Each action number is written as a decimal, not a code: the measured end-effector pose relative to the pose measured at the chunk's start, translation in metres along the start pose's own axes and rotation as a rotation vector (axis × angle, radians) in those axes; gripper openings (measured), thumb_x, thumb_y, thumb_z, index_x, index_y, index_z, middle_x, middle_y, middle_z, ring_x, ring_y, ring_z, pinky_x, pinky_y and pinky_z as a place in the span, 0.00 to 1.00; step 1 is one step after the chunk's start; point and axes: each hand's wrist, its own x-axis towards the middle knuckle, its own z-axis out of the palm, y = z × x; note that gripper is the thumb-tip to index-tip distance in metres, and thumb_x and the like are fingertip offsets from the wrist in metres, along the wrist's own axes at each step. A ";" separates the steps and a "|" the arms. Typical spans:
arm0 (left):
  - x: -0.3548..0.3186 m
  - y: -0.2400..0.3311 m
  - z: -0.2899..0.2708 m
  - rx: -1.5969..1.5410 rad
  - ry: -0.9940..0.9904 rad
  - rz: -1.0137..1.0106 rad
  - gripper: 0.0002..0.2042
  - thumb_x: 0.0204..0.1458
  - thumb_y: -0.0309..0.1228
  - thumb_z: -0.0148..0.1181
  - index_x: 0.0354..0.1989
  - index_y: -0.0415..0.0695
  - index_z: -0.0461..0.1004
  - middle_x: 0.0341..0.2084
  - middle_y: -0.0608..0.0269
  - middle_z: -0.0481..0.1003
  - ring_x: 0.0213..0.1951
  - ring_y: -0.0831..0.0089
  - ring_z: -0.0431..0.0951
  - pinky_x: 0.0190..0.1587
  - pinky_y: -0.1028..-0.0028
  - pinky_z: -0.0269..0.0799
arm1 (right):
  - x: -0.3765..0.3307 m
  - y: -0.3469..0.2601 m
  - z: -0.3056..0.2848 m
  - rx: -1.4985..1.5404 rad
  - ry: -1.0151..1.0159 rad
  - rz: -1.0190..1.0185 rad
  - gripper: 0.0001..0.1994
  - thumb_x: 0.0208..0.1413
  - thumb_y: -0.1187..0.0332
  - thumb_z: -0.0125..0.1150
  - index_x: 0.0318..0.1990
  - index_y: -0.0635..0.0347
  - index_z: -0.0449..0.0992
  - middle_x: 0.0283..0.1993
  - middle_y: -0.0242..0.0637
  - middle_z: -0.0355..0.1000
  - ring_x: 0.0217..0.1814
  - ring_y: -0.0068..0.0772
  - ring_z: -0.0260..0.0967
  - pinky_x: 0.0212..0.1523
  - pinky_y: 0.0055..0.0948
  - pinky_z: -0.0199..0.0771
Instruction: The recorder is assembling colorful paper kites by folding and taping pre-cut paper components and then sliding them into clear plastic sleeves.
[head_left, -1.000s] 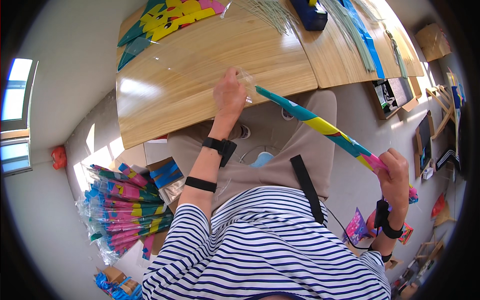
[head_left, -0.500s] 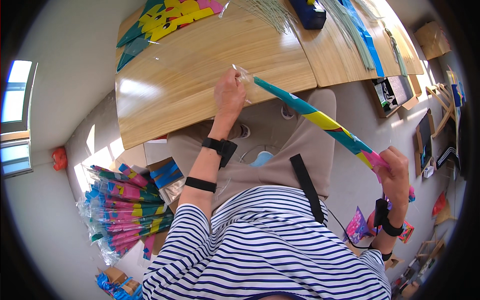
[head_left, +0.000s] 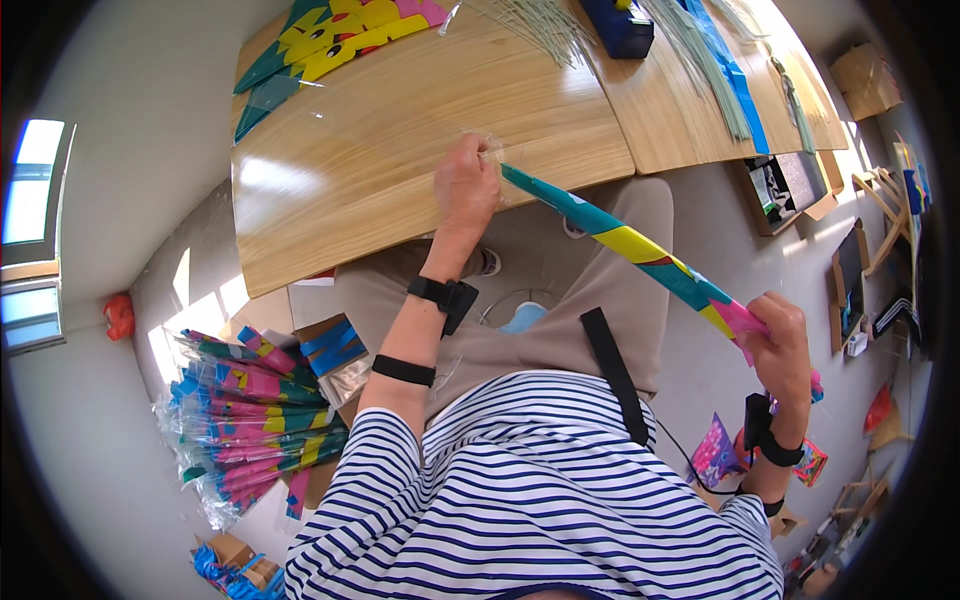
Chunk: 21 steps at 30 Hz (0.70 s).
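Nearby, bagged colourful kites (head_left: 250, 420) floor-left.

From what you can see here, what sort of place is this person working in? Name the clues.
Probably a small kite-making or packing workshop. The left hand and right hand hold a rolled colourful kite; bagged rolled kites are piled on the floor, and thin rods lie on the wooden table.

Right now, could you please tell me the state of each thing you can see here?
Left hand: shut on the rolled kite's tip, at the table edge.
Right hand: shut on the rolled kite's other end.
Rolled kite: folded long and narrow, held slanting between the hands.
Flat kite: spread out on the table.
Bagged kites: stacked on the floor.
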 end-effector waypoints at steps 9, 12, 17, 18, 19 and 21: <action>-0.004 0.010 -0.005 -0.019 -0.008 0.034 0.08 0.51 0.22 0.56 0.39 0.42 0.76 0.29 0.48 0.78 0.35 0.47 0.79 0.37 0.53 0.73 | 0.008 0.017 0.018 0.092 -0.177 0.156 0.11 0.36 0.80 0.67 0.31 0.71 0.76 0.25 0.46 0.69 0.27 0.42 0.68 0.30 0.36 0.68; -0.012 0.020 -0.011 -0.067 -0.054 0.061 0.07 0.52 0.22 0.56 0.39 0.42 0.76 0.30 0.48 0.78 0.35 0.47 0.79 0.37 0.54 0.73 | 0.011 0.024 0.027 0.165 -0.210 0.256 0.12 0.36 0.79 0.68 0.32 0.71 0.76 0.24 0.42 0.68 0.27 0.32 0.68 0.30 0.33 0.68; -0.018 0.020 -0.016 -0.104 -0.088 0.103 0.08 0.52 0.22 0.56 0.40 0.41 0.76 0.29 0.48 0.78 0.35 0.47 0.79 0.38 0.55 0.74 | 0.019 0.024 0.029 0.276 -0.332 0.331 0.11 0.37 0.80 0.68 0.32 0.71 0.77 0.25 0.35 0.70 0.27 0.23 0.68 0.30 0.29 0.69; -0.018 0.014 -0.015 -0.118 -0.048 0.108 0.08 0.51 0.21 0.57 0.40 0.40 0.76 0.27 0.51 0.77 0.32 0.53 0.78 0.35 0.59 0.73 | 0.021 0.024 0.027 0.274 -0.365 0.335 0.11 0.37 0.80 0.68 0.32 0.71 0.77 0.25 0.34 0.71 0.27 0.22 0.68 0.30 0.28 0.69; -0.018 0.006 -0.014 -0.133 -0.008 0.114 0.09 0.50 0.20 0.58 0.39 0.39 0.76 0.24 0.54 0.76 0.28 0.59 0.77 0.32 0.63 0.72 | 0.021 0.025 0.026 0.323 -0.367 0.350 0.11 0.37 0.80 0.68 0.32 0.71 0.77 0.26 0.34 0.72 0.28 0.22 0.68 0.30 0.27 0.70; -0.020 -0.003 -0.017 -0.182 0.028 0.090 0.09 0.49 0.19 0.59 0.39 0.38 0.76 0.22 0.58 0.74 0.25 0.67 0.75 0.30 0.68 0.72 | 0.017 0.027 0.024 0.417 -0.377 0.393 0.10 0.38 0.80 0.68 0.32 0.71 0.79 0.26 0.33 0.73 0.28 0.21 0.69 0.30 0.26 0.70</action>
